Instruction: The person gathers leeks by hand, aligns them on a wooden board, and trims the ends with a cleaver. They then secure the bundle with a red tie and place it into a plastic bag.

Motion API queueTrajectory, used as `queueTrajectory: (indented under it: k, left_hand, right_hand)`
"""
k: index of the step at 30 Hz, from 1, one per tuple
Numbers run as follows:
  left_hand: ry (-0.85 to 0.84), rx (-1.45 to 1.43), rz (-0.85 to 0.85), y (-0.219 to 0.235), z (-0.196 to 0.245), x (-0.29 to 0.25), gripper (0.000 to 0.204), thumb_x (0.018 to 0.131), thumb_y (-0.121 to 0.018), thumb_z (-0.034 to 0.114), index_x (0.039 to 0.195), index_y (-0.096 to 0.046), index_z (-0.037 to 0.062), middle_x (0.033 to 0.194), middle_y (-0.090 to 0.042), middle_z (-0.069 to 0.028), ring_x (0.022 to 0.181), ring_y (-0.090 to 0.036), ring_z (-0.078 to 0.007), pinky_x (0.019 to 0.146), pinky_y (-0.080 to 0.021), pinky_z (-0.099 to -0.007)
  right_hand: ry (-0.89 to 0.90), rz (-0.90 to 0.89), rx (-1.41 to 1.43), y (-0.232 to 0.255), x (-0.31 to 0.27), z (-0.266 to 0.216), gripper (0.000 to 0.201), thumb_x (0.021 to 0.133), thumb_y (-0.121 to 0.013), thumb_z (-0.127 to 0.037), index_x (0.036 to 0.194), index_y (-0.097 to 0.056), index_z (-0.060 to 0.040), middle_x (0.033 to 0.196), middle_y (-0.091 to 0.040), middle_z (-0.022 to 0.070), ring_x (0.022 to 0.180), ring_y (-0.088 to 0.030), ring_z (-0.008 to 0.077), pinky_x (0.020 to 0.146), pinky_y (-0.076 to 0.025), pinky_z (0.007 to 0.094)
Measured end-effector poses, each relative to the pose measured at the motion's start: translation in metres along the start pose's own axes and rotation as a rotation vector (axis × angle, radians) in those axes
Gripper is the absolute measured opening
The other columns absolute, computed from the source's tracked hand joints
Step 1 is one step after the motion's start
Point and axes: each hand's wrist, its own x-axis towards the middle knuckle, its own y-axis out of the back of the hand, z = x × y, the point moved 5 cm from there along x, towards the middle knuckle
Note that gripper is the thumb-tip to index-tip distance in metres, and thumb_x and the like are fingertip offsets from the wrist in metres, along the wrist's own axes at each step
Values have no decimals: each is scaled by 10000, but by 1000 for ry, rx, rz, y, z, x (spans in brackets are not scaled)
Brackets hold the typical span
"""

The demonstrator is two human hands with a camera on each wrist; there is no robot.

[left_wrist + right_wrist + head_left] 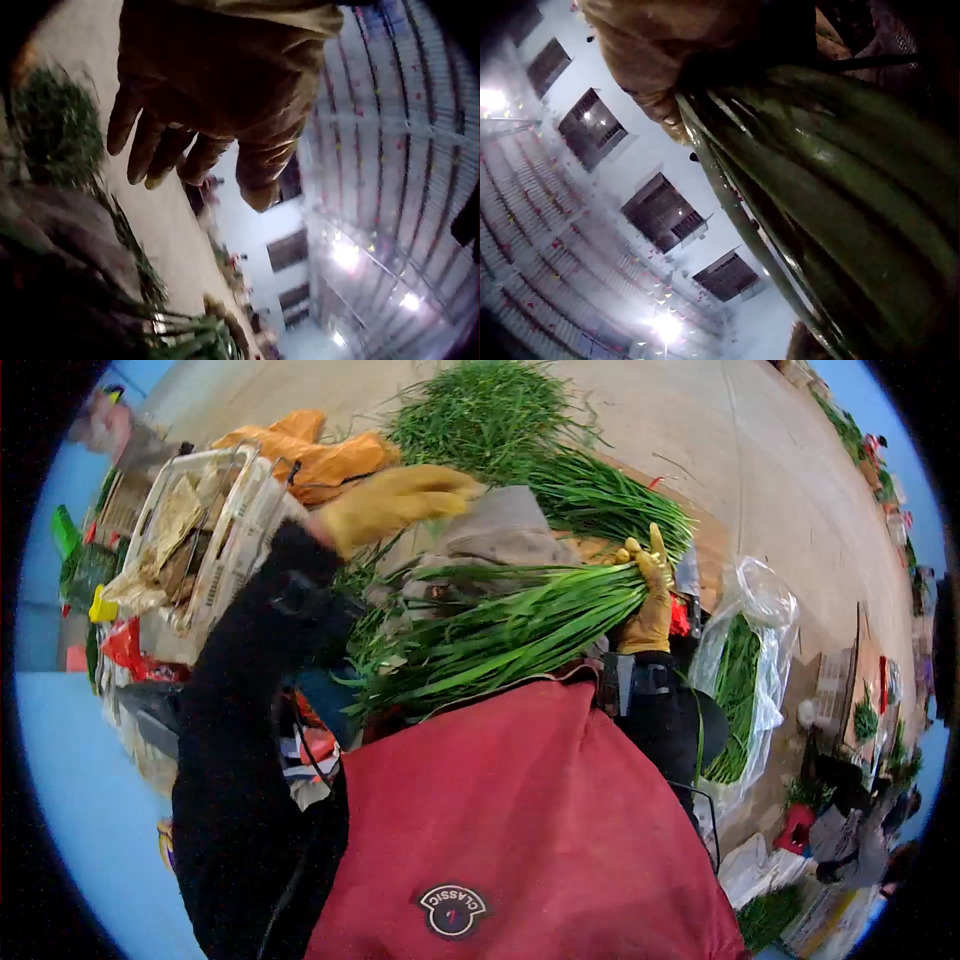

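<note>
My right hand (650,605), in a yellow glove, grips a bunch of garlic chives (530,620) by one end. The long flat leaves trail leftward across my lap, above the red apron (500,810). The right wrist view shows the same leaves (825,165) fanning out close below the glove (667,52). My left hand (400,505), gloved too, is raised over the grey cloth (500,530) and holds nothing. Its fingers are extended, spread a little in the left wrist view (217,90).
Beyond the cloth lie a loose heap of greens (485,420) and a neater bunch (610,505). A white crate (215,530) and an orange bag (310,455) are at the left. At the right is a clear plastic bag (770,610) with greens.
</note>
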Motion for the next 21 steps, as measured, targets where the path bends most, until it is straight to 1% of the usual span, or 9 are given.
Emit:
queueTrajectory:
  k: [1,3,4,6,8,9,13,16,21]
  left_hand:
    - [24,-33,-96,-26,17,32,437,915,-535,290,1240,-538,-3,1278,-517,-131,1196,-478,-245,1013,-373,-331]
    - [-379,160,-286,-75,67,67,476,896,-546,345,1229,-554,6,1277,-520,-127,1181,-483,-223,998,-379,-330]
    - [-214,-217,-436,-111,76,87,481,893,-555,358,1232,-546,18,1270,-530,-118,1172,-487,-207,979,-399,-336]
    - [-18,-108,-526,-148,101,94,477,881,-584,373,1218,-550,36,1216,-566,-93,1103,-520,-175,923,-439,-336]
    - [305,-551,-713,-198,68,88,471,862,-629,374,1194,-575,44,1072,-642,-69,925,-609,-151,809,-495,-313]
    - [343,-692,-663,-211,67,86,480,851,-635,376,1168,-588,18,1014,-664,-88,852,-633,-167,755,-512,-310]
    - [660,-1179,-588,-236,52,83,459,864,-618,357,1155,-600,2,1016,-682,-126,806,-673,-202,726,-552,-333]
    - [842,-1305,-568,-242,44,86,430,891,-593,329,1168,-593,0,1034,-679,-126,823,-678,-203,758,-561,-337]
    - [809,-1286,-542,-254,37,96,399,912,-573,324,1158,-600,11,1024,-684,-111,808,-675,-204,751,-559,-337]
  right_hand:
    - [13,29,1,-12,-8,-6,634,831,-629,-30,1399,-378,-158,1004,-604,92,846,-584,181,794,-521,382]
    - [61,22,15,-20,-16,-17,686,820,-635,-31,1418,-345,-196,1025,-615,104,852,-599,205,765,-541,401]
    - [89,22,21,-20,-19,-22,712,814,-639,-32,1428,-329,-215,1036,-621,110,855,-607,216,750,-550,411]
    - [149,12,-31,-23,-26,-35,640,824,-652,-78,1400,-387,-167,967,-639,83,793,-623,209,724,-562,390]
    - [88,15,-99,-5,-27,-41,593,831,-682,-178,1367,-435,-126,948,-646,68,773,-625,201,721,-562,369]
    - [49,43,-257,-4,-35,-50,620,858,-638,-415,1344,-458,-74,998,-640,83,840,-621,199,777,-542,355]
    - [-82,-52,-211,40,-30,-77,853,843,-425,-703,1346,-445,-15,1155,-593,104,1033,-570,211,907,-473,363]
    - [-96,-8,-143,56,-21,-94,849,840,-402,-720,1332,-481,-32,1196,-583,87,1050,-558,187,889,-467,333]
    - [-302,-196,-486,43,-36,-79,768,885,-401,-657,1326,-490,-34,1220,-576,96,1097,-540,193,936,-434,319]
